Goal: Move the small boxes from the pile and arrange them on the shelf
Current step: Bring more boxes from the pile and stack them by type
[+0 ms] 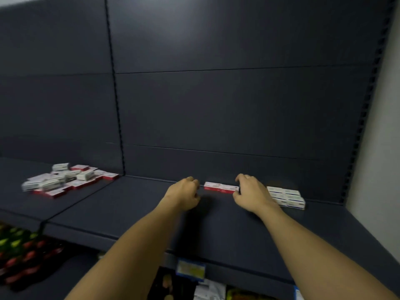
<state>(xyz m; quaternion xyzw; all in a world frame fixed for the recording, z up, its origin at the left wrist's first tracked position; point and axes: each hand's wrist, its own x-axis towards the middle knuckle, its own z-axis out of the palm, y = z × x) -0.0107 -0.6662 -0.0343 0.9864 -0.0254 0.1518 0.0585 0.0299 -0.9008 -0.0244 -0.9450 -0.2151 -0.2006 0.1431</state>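
A loose pile of small boxes (65, 180), white ones and red-and-white ones, lies on the left part of the dark shelf (134, 213). A short row of red-and-white boxes (219, 187) sits against the back panel at the centre. My right hand (251, 192) grips the right end of that row with thumb and fingers. My left hand (186, 192) hovers just left of the row with its fingers curled, holding nothing and a small gap away from the boxes. Right of my right hand stands a tidy block of white boxes (287, 198).
The shelf's back panel (216, 105) rises straight behind the boxes, and a pale wall (381, 148) closes the right side. Below the shelf edge are a price tag (190, 269) and packaged goods (21, 256) on a lower shelf.
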